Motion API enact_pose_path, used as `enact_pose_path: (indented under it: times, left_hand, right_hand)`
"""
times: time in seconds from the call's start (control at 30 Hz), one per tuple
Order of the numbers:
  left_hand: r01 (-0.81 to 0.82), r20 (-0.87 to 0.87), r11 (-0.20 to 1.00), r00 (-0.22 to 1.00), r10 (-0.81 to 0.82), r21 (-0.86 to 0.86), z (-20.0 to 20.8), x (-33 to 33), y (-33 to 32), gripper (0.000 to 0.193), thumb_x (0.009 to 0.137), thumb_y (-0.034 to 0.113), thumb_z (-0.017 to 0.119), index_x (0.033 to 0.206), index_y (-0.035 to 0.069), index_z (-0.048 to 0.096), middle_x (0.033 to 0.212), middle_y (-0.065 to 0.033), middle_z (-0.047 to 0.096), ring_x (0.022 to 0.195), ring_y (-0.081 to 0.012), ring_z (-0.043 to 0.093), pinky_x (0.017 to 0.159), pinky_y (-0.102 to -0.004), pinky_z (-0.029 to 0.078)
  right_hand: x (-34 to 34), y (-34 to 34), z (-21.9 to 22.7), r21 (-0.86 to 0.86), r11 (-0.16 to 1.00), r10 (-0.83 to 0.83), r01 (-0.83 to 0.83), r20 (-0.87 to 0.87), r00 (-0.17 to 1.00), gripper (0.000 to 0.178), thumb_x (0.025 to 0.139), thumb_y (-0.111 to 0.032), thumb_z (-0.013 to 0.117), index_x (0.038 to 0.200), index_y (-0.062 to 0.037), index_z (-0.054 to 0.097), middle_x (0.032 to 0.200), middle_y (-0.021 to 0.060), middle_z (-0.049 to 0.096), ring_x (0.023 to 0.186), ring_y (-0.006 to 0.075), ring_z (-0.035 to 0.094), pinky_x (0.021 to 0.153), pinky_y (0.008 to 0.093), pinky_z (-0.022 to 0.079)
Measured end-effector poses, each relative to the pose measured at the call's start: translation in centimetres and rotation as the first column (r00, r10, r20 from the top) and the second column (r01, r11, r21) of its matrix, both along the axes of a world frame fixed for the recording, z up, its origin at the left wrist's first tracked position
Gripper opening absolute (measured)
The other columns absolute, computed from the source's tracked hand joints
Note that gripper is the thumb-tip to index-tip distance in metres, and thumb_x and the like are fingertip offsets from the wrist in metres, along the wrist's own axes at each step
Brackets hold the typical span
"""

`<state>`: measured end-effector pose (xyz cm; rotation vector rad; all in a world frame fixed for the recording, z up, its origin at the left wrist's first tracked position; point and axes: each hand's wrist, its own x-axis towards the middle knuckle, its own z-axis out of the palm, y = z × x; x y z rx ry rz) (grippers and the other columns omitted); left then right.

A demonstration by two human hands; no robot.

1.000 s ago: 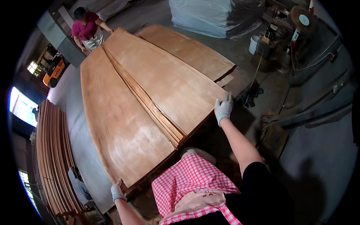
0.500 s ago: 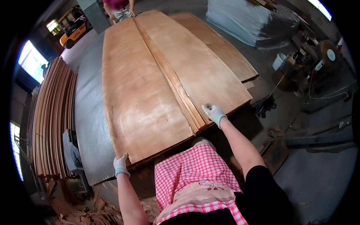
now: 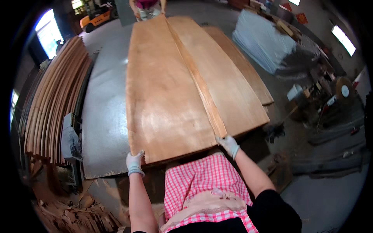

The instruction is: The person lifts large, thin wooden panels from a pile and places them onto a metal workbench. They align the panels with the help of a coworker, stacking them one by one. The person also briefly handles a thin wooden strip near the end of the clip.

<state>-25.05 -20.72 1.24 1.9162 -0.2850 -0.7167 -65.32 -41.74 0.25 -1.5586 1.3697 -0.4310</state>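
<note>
A wide, thin sheet of wood veneer (image 3: 167,97) lies in front of me on a stack. My left hand (image 3: 135,161), in a white glove, grips its near left corner. My right hand (image 3: 229,146), gloved too, pinches its near right corner, where a narrow lighter strip of wood (image 3: 204,95) ends. Right of that strip lies a second veneer sheet (image 3: 229,83). At the far end stands another person (image 3: 148,8), whose hands are near the far edge of the left sheet.
A grey metal-like surface (image 3: 105,105) flanks the stack on the left, with curved wooden sheets (image 3: 58,101) standing beyond it. Wood scraps (image 3: 79,217) litter the lower left floor. Plastic-wrapped goods (image 3: 264,42), a white bucket (image 3: 294,92) and an orange forklift (image 3: 97,18) stand farther off.
My right hand has come nearer to me, off the right sheet and onto the left sheet's corner. Less of the strip area shows between the sheets. The whole view has shifted.
</note>
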Motion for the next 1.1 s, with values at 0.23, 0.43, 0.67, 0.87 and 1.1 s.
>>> enact_pose_path:
  times: [0.23, 0.43, 0.67, 0.87, 1.1]
  left_hand:
    - [0.07, 0.053, 0.996, 0.996, -0.073, 0.05, 3.6, -2.0, -0.6, 0.023, 0.07, 0.018, 0.076, 0.075, 0.0, 0.064, 0.062, -0.0077, 0.063, 0.048, -0.0174, 0.058, 0.049, -0.0315, 0.047]
    - [0.152, -0.008, 0.983, 0.988, -0.154, -0.102, -1.6, 0.8, 1.7, 0.04, 0.081, 0.029, 0.067, 0.101, -0.004, 0.06, 0.091, -0.0109, 0.065, 0.077, -0.0186, 0.061, 0.071, -0.0303, 0.048]
    - [-0.198, -0.021, 0.938, 0.979, 0.201, -0.285, -2.2, 3.2, 5.7, 0.039, 0.087, 0.026, 0.059, 0.115, -0.002, 0.054, 0.092, -0.0097, 0.064, 0.085, -0.0199, 0.061, 0.073, -0.0304, 0.048]
    - [-0.586, -0.568, 0.533, 0.793, 0.222, -0.611, -0.7, 7.5, 7.9, 0.048, 0.093, 0.039, 0.047, 0.123, 0.002, 0.042, 0.118, -0.0139, 0.052, 0.106, -0.0255, 0.053, 0.085, -0.0346, 0.045]
    - [-0.562, -0.565, 0.059, 0.82, -0.092, -0.825, 0.3, 11.2, 9.5, 0.066, 0.092, 0.053, 0.033, 0.136, 0.003, 0.029, 0.135, -0.0139, 0.039, 0.123, -0.0286, 0.039, 0.105, -0.0407, 0.029]
  right_hand:
    - [4.6, 1.3, 3.6, 0.202, 0.891, -0.449, 0.406, 0.259, 0.855, 0.03, 0.075, -0.017, 0.074, 0.096, -0.0029, 0.057, 0.081, 0.0025, 0.06, 0.069, 0.0107, 0.057, 0.057, 0.0275, 0.05]
    - [13.5, 3.5, 13.4, -0.195, 0.973, -0.015, 0.122, 0.478, 0.878, 0.02, 0.08, -0.01, 0.066, 0.096, -0.0004, 0.061, 0.081, -0.0001, 0.06, 0.068, 0.0066, 0.052, 0.058, 0.0241, 0.043]
    - [23.3, 8.0, 19.8, -0.386, 0.921, 0.26, -0.056, 0.499, 0.827, 0.02, 0.08, -0.012, 0.068, 0.093, 0.0008, 0.06, 0.082, 0.003, 0.062, 0.071, 0.0094, 0.057, 0.063, 0.0246, 0.046]
    - [31.2, 14.9, 23.2, -0.358, 0.912, 0.402, -0.201, 0.679, 0.614, 0.023, 0.076, -0.014, 0.074, 0.086, -0.0005, 0.058, 0.079, 0.0049, 0.062, 0.065, 0.009, 0.055, 0.055, 0.0237, 0.044]
    - [44.1, 21.2, 24.4, -0.339, 0.755, 0.628, -0.562, 0.62, 0.47, 0.037, 0.081, -0.025, 0.069, 0.101, 0.004, 0.058, 0.096, 0.0084, 0.063, 0.084, 0.0134, 0.057, 0.076, 0.028, 0.047]
